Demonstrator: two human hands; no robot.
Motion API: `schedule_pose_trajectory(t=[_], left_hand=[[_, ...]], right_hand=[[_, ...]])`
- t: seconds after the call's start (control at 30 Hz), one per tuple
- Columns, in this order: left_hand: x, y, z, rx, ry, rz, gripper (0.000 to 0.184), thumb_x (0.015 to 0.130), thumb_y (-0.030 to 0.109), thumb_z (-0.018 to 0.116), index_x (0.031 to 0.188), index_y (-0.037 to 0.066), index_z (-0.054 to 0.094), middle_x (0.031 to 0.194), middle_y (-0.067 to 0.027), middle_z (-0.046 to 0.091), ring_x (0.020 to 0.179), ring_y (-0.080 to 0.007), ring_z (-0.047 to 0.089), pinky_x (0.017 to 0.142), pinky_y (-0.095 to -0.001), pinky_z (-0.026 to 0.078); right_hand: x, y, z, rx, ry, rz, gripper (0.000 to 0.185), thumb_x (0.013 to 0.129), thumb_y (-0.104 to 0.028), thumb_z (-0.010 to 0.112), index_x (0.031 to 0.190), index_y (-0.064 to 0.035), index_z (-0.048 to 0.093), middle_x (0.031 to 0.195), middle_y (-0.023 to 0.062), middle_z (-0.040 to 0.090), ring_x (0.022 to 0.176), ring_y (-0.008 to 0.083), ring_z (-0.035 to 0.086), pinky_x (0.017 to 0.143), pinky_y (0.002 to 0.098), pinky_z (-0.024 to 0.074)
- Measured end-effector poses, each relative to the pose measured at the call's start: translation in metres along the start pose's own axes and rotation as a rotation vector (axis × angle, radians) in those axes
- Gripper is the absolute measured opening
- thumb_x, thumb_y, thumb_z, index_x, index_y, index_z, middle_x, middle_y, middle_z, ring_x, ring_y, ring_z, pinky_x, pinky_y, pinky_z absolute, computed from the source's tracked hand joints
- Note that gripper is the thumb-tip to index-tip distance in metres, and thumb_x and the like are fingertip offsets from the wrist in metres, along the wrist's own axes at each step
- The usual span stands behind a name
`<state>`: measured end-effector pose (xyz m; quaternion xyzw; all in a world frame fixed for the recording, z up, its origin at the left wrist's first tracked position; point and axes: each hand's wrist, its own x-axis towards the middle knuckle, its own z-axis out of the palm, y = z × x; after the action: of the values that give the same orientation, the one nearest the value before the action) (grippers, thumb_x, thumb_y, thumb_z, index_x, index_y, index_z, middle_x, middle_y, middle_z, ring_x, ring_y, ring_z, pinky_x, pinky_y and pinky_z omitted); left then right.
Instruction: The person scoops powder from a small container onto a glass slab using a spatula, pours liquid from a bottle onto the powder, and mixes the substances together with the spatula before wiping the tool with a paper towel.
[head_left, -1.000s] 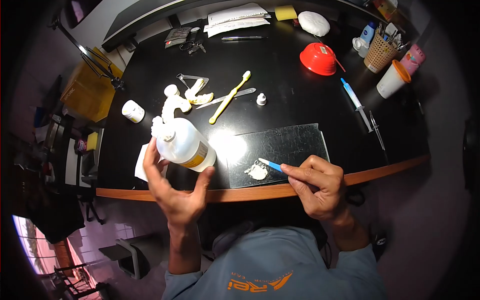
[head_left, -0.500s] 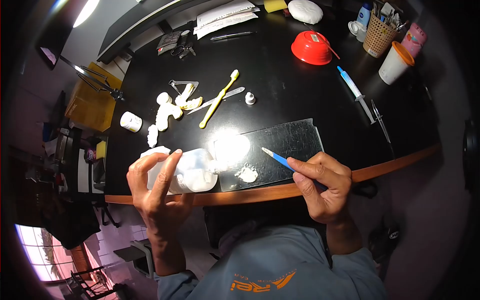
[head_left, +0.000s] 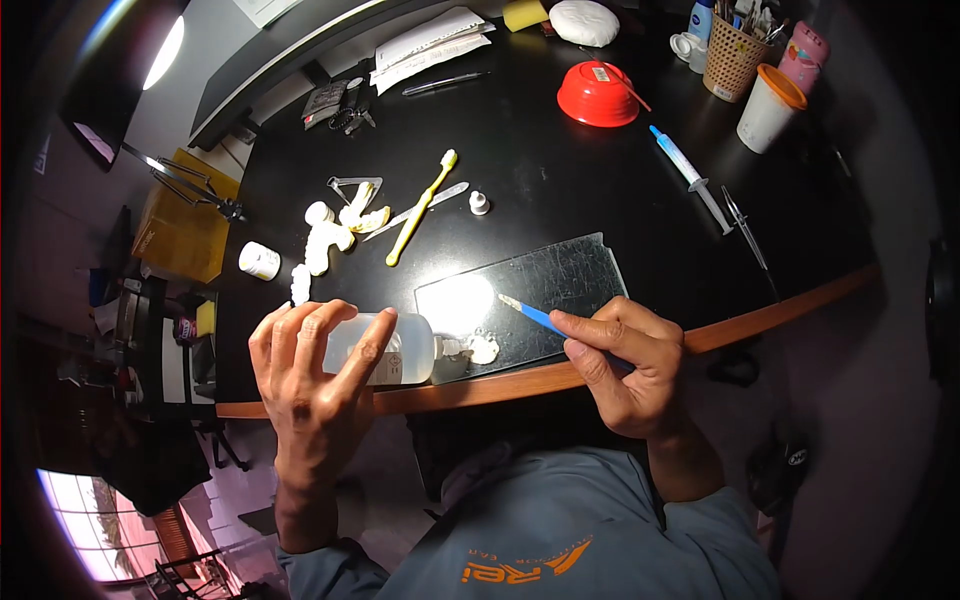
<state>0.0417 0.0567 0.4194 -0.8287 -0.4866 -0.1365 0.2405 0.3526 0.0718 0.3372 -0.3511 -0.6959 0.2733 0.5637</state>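
Note:
My left hand [head_left: 315, 370] is wrapped round a translucent plastic bottle [head_left: 408, 345], tipped on its side with its nozzle pointing right. The nozzle tip is right at a small white heap [head_left: 484, 349] on a dark glass slab [head_left: 565, 285]. Whether liquid is coming out cannot be made out. Between the thumb and fingers of my right hand [head_left: 635, 365] is a slim blue-handled spatula [head_left: 537, 315]. Its narrow tip, coated with whitish residue, hovers over the slab, up and right of the heap. A bright lamp reflection covers the slab's left part.
Beyond the slab lie a yellow toothbrush [head_left: 422, 210], dental casts [head_left: 325, 245], a white jar [head_left: 260, 261] and a small dropper bottle [head_left: 479, 203]. Farther right are a red bowl [head_left: 595, 98], a blue-tipped syringe [head_left: 690, 178], tweezers [head_left: 745, 230] and an orange-rimmed cup [head_left: 768, 115].
The bottle has turned and moved so its nozzle reaches the white heap. My right hand still holds the spatula over the slab. The whole view has shifted slightly.

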Motion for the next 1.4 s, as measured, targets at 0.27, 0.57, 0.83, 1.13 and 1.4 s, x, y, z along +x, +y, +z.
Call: schedule_pose_trajectory(t=[0.27, 0.57, 0.83, 1.13, 1.4], left_hand=[[0.003, -0.001, 0.001, 0.001, -0.004, 0.024, 0.066, 0.066, -0.001, 0.081, 0.127, 0.025, 0.085, 0.121, -0.0053, 0.070, 0.119, -0.0299, 0.066, 0.112, -0.0536, 0.047], [0.006, 0.000, 0.001, 0.052, 0.009, 0.059, 0.044, 0.083, 0.015, 0.080, 0.124, 0.027, 0.085, 0.117, -0.0030, 0.070, 0.113, -0.0251, 0.069, 0.107, -0.0507, 0.049], [0.005, 0.000, 0.003, 0.047, 0.026, 0.058, 0.043, 0.084, 0.015, 0.080, 0.125, 0.028, 0.084, 0.118, -0.0029, 0.070, 0.114, -0.0250, 0.068, 0.107, -0.0512, 0.048], [0.002, -0.006, 0.004, -0.071, 0.002, -0.028, 0.068, 0.062, 0.000, 0.084, 0.127, 0.022, 0.084, 0.120, -0.0061, 0.070, 0.118, -0.0295, 0.067, 0.108, -0.0501, 0.048], [0.004, -0.030, 0.026, -0.713, 0.193, -0.298, 0.073, 0.062, 0.004, 0.092, 0.134, 0.004, 0.077, 0.120, -0.0146, 0.072, 0.111, -0.0304, 0.073, 0.098, -0.0410, 0.058]], right_hand=[[-0.001, 0.001, 0.001, 0.008, 0.006, 0.000, 0.031, 0.098, 0.002, 0.078, 0.128, -0.0037, 0.085, 0.079, 0.0052, 0.069, 0.063, 0.0074, 0.056, 0.054, 0.0258, 0.0431], [-0.001, 0.002, 0.001, -0.006, 0.007, -0.008, 0.031, 0.098, 0.002, 0.078, 0.128, -0.0035, 0.085, 0.078, 0.0053, 0.068, 0.062, 0.0081, 0.057, 0.054, 0.0260, 0.0432], [-0.001, 0.001, 0.001, -0.015, 0.003, 0.003, 0.030, 0.098, 0.002, 0.078, 0.127, -0.0026, 0.085, 0.079, 0.0057, 0.069, 0.062, 0.0082, 0.057, 0.054, 0.0258, 0.0437], [-0.002, 0.001, 0.000, -0.016, 0.003, 0.014, 0.029, 0.099, 0.002, 0.078, 0.126, -0.0025, 0.085, 0.079, 0.0055, 0.068, 0.063, 0.0078, 0.057, 0.054, 0.0257, 0.0437], [-0.001, -0.001, -0.001, -0.017, -0.004, 0.019, 0.030, 0.098, 0.002, 0.078, 0.127, -0.0033, 0.085, 0.080, 0.0049, 0.069, 0.062, 0.0081, 0.057, 0.054, 0.0257, 0.0443]])
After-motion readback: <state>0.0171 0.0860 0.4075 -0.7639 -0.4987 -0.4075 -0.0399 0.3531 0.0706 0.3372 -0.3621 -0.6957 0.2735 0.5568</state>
